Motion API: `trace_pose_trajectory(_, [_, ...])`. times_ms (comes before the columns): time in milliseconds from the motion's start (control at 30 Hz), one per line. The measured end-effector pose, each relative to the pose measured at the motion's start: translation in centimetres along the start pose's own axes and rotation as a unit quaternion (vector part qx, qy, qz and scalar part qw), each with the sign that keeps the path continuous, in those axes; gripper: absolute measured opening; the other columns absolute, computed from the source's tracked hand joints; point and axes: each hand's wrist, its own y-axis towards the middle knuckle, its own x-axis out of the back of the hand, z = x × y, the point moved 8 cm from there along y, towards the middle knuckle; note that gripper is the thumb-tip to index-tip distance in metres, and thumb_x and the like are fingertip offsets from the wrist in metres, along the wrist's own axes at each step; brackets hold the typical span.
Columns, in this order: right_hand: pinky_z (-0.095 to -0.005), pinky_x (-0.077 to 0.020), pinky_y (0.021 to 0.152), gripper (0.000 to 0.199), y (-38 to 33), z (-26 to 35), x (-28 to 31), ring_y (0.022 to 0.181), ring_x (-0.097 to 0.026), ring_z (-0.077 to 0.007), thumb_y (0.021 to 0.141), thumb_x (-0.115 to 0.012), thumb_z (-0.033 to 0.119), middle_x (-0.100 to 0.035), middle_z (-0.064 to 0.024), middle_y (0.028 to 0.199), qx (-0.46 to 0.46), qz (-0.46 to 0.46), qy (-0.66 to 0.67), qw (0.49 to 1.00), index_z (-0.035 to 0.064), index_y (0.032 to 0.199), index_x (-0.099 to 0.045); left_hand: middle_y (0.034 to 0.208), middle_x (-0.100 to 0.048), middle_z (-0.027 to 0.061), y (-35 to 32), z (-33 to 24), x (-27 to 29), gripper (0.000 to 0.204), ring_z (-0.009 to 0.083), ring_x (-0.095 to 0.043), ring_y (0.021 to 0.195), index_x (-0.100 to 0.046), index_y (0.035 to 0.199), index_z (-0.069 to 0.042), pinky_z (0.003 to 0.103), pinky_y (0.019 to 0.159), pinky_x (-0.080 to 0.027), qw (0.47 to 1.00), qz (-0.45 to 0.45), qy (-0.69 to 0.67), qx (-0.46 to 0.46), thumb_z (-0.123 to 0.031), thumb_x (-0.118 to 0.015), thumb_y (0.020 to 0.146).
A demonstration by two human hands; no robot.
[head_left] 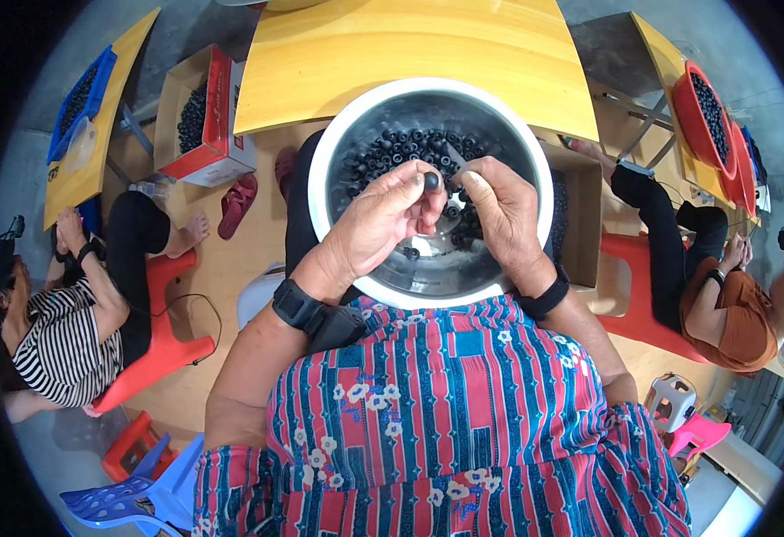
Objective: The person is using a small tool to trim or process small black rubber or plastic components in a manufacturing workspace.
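A wide metal basin rests at my lap, with many small black ring-like parts heaped toward its far side. Above it, my left hand is closed, pinching one small round black part between thumb and fingers. My right hand is closed close beside it, fingers curled and thumb pressed down. A thin grey pointed tool sticks out past the right fingers; its grip is hidden in the hand. The two hands nearly touch at the black part.
A yellow table stands just beyond the basin. A red-sided cardboard box of black parts lies left; another cardboard box is right. Seated people flank me, beside a blue tray and a red basin. A sandal lies on the floor.
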Motion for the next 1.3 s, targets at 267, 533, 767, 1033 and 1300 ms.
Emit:
trace_pose_trajectory(267, [-0.036,-0.0498,0.066,0.038,-0.6,2.7,-0.7,0.072,-0.062,-0.0295,0.085,-0.071,0.018,-0.062,-0.0124,0.083,0.103,0.028,-0.043,0.993,0.0097,0.122,-0.065,0.106,-0.061,0.0037,0.0,0.6,1.3,0.027,0.0121,-0.058,0.094,-0.055,0.122,-0.007,0.028,0.083,-0.05,1.0,-0.017,-0.018,-0.008,-0.026,-0.047,0.104])
trace_pose_trajectory(533, [-0.0351,-0.0501,0.057,0.05,-1.2,2.7,-1.7,0.064,-0.061,-0.0253,0.082,-0.073,0.02,-0.058,-0.0085,0.078,0.154,0.04,-0.15,0.976,0.0169,0.131,-0.062,0.113,-0.062,0.0042,0.0,0.7,1.8,0.027,0.0142,-0.061,0.103,-0.055,0.124,-0.008,0.032,0.088,-0.052,0.998,-0.035,-0.043,-0.003,-0.024,-0.046,0.104])
trace_pose_trajectory(767, [-0.0358,-0.0512,0.057,0.057,-1.4,3.7,-1.8,0.064,-0.061,-0.025,0.078,-0.073,0.018,-0.056,-0.0068,0.075,0.158,0.066,-0.182,0.968,0.0181,0.134,-0.06,0.109,-0.061,0.0028,-0.1,0.5,1.8,0.025,0.014,-0.06,0.102,-0.056,0.121,-0.01,0.033,0.088,-0.053,0.998,-0.029,-0.06,-0.006,-0.027,-0.048,0.104])
trace_pose_trajectory(1033, [-0.0357,-0.0514,0.058,0.051,-1.4,3.2,-1.6,0.066,-0.062,-0.0264,0.08,-0.074,0.019,-0.059,-0.0083,0.077,0.136,0.06,-0.171,0.974,0.0153,0.13,-0.063,0.11,-0.061,0.003,-0.1,0.6,1.5,0.025,0.0142,-0.06,0.104,-0.056,0.122,-0.01,0.032,0.089,-0.052,0.997,-0.024,-0.078,-0.008,-0.025,-0.05,0.103])
trace_pose_trajectory(1300, [-0.0328,-0.0523,0.075,0.027,-0.2,1.1,-0.9,0.084,-0.068,-0.0299,0.088,-0.071,0.018,-0.069,-0.0169,0.093,0.046,0.024,-0.017,0.999,0.0032,0.111,-0.069,0.093,-0.059,0.0015,0.0,0.6,0.8,0.023,0.0103,-0.056,0.087,-0.055,0.116,-0.008,0.029,0.081,-0.048,0.998,0.012,-0.064,0.017,-0.027,-0.047,0.104])
